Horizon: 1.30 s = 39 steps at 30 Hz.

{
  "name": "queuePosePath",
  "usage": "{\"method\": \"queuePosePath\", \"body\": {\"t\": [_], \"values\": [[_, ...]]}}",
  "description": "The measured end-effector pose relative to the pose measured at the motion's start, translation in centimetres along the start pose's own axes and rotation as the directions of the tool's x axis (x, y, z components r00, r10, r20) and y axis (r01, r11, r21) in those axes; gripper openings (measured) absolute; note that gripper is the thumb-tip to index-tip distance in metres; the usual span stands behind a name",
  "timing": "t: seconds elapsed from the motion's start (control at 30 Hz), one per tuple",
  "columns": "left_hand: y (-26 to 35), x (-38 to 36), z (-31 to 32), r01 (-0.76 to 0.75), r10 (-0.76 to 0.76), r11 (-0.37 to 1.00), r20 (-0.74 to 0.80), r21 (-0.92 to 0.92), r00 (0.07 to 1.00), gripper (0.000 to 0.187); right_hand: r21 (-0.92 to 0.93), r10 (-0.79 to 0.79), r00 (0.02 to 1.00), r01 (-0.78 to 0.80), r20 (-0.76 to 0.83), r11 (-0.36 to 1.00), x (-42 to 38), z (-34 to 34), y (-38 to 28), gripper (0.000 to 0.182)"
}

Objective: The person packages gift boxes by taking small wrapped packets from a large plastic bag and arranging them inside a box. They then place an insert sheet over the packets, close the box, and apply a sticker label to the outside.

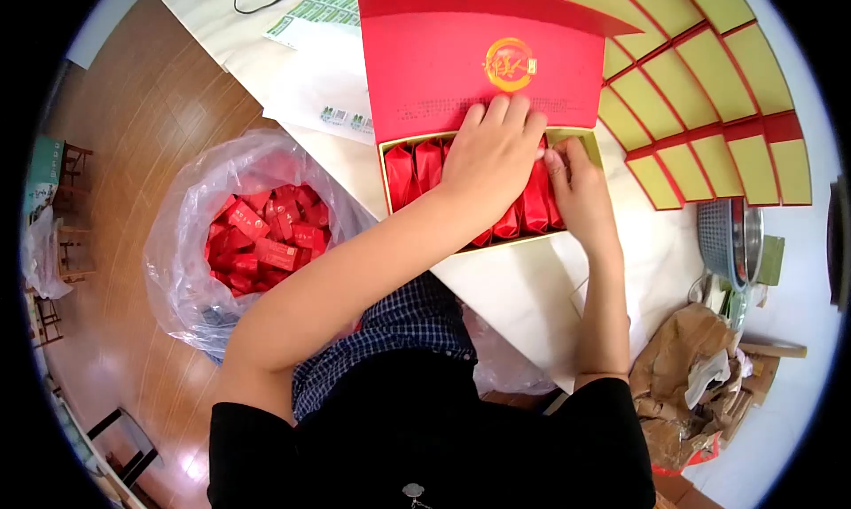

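Observation:
An open red box (483, 74) with a gold emblem inside its raised lid stands on the white table. Upright red packets (401, 176) fill much of its tray in a row. My left hand (496, 150) lies over the middle of the row, fingers bent toward the back edge and hiding some packets. At the right end of the tray, my right hand (576, 176) pinches at the top of a red packet, its thumb and index finger close together. The fingertips of both hands nearly meet there.
A clear plastic bag (173, 243) full of small red packets (275, 234) stands left of the table. Stacked red-edged boxes (700, 83) rise at the back right. Printed sheets (324, 83) lie behind left. A grey basket (716, 238) and crumpled brown paper (678, 358) are at the right.

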<state>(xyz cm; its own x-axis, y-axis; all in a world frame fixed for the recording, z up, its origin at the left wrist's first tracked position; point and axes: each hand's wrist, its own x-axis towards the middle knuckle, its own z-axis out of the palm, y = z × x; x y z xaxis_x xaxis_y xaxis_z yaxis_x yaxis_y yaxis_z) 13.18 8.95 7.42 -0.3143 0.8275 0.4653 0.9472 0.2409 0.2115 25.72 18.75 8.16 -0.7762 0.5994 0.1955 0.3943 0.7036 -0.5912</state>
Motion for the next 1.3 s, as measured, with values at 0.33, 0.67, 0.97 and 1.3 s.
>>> {"method": "queuePosePath", "body": {"t": [0.33,0.67,0.97,1.3], "values": [[1.3,-7.1,-2.6,-0.215,0.31,0.912,0.244,-0.348,0.919,0.075,-0.072,0.122,0.992,-0.123,-0.018,0.99,0.1,0.2,-0.1,0.033],[-3.9,-12.9,-2.9,0.303,-0.38,0.539,0.094,-0.786,0.92,0.081,-0.195,0.19,0.982,-0.181,0.025,0.964,0.4,1.1,-1.6,0.045],[-3.0,-13.8,-3.3,0.296,-0.373,0.555,0.086,-0.778,0.924,0.098,-0.357,0.233,0.969,-0.191,0.077,0.914,0.2,3.6,-5.1,0.062],[-4.9,-17.6,-3.9,0.236,-0.452,0.397,0.034,-0.887,0.891,0.068,-0.091,-0.025,1.0,0.023,-0.018,0.996,0.3,3.6,-4.8,0.049]]}}
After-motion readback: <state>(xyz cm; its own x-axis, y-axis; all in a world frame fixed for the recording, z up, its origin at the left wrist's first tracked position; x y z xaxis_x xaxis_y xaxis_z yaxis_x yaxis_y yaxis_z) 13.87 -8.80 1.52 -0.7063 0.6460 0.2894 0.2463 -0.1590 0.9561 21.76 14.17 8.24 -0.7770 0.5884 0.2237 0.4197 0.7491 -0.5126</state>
